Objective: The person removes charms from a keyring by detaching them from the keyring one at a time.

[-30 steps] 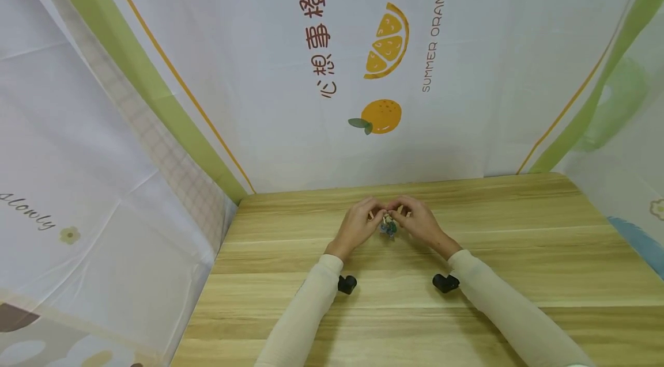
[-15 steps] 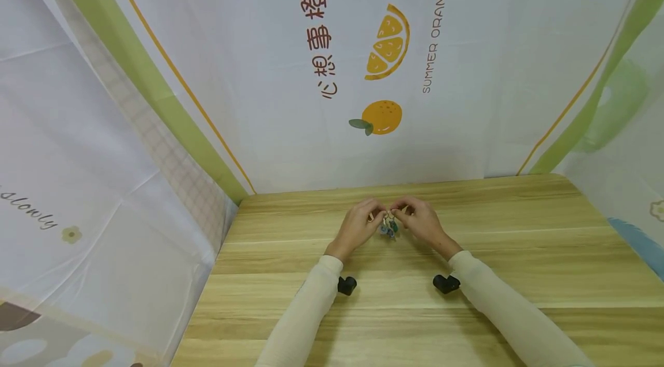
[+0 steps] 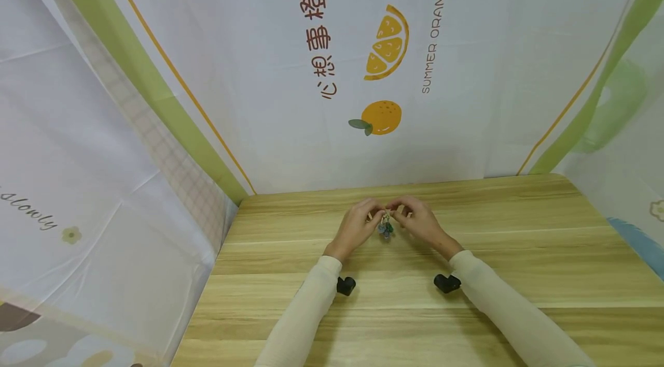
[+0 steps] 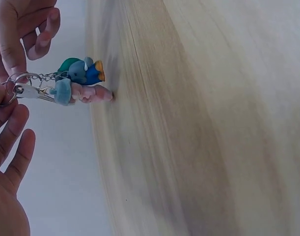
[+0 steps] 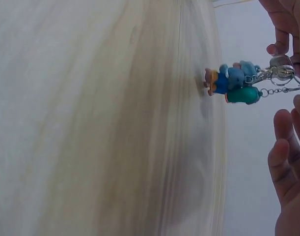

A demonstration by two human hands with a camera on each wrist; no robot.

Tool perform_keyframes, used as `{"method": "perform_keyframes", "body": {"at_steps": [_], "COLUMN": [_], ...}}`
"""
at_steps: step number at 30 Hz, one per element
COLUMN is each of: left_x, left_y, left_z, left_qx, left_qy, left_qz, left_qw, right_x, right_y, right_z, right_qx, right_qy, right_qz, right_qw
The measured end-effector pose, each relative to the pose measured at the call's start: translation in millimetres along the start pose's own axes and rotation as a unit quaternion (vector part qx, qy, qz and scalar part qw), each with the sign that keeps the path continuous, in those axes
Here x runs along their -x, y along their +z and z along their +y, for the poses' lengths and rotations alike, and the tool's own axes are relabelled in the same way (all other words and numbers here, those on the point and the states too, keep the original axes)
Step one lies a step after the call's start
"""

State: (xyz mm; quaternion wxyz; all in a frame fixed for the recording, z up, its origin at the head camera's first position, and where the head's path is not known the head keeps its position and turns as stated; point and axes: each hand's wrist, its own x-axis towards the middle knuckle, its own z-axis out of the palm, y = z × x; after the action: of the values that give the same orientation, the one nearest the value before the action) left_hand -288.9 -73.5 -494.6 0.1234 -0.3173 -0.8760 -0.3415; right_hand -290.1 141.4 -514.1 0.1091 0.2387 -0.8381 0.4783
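A bunch of small figurine keychains (image 3: 386, 230) hangs from metal rings between my two hands in the head view. My left hand (image 3: 359, 224) pinches the key ring (image 4: 13, 84) with thumb and forefinger. My right hand (image 3: 419, 223) holds the top of the bunch from the other side, its fingertips bent in close to the rings. A teal-green charm (image 5: 244, 95), a blue elephant-like figure (image 4: 80, 73) and a pink figure with a light blue top (image 4: 86, 92) show in the wrist views. Exactly what the right fingertips pinch is partly hidden.
Below the hands lies a wood-grain table (image 3: 394, 326). White cloth (image 3: 249, 96) with orange prints hangs behind its far edge. Black wrist-camera mounts (image 3: 346, 285) sit beneath both forearms.
The right fingertips drew slightly away from the left hand, then came back in toward the rings. The hanging charms have shifted slightly left and hang closer together.
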Motion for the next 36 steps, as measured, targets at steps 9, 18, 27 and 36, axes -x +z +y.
{"method": "perform_keyframes", "body": {"at_steps": [9,18,27,36], "left_x": [0.2,1.2,1.5,2.0], "left_y": [1.0,-0.3,-0.3,-1.2], "left_z": [-0.3,0.2,-0.2,-0.4], "left_qx": [0.004,-0.012,-0.037,-0.032], "left_qy": [0.007,0.012,0.027,0.026], "left_qz": [-0.001,0.0,0.001,0.004], "left_qw": [1.0,0.9999,0.999,0.9991], "right_x": [-0.9,-0.7,0.6,0.3], "right_y": [2.1,2.9,2.7,3.5], "right_z": [0.7,0.9,-1.3,-0.2], "right_qx": [-0.008,0.059,0.077,0.09], "right_qy": [-0.028,-0.029,-0.058,-0.074], "right_qz": [-0.019,0.02,0.011,0.014], "right_qw": [0.9994,0.9976,0.9953,0.9931]}}
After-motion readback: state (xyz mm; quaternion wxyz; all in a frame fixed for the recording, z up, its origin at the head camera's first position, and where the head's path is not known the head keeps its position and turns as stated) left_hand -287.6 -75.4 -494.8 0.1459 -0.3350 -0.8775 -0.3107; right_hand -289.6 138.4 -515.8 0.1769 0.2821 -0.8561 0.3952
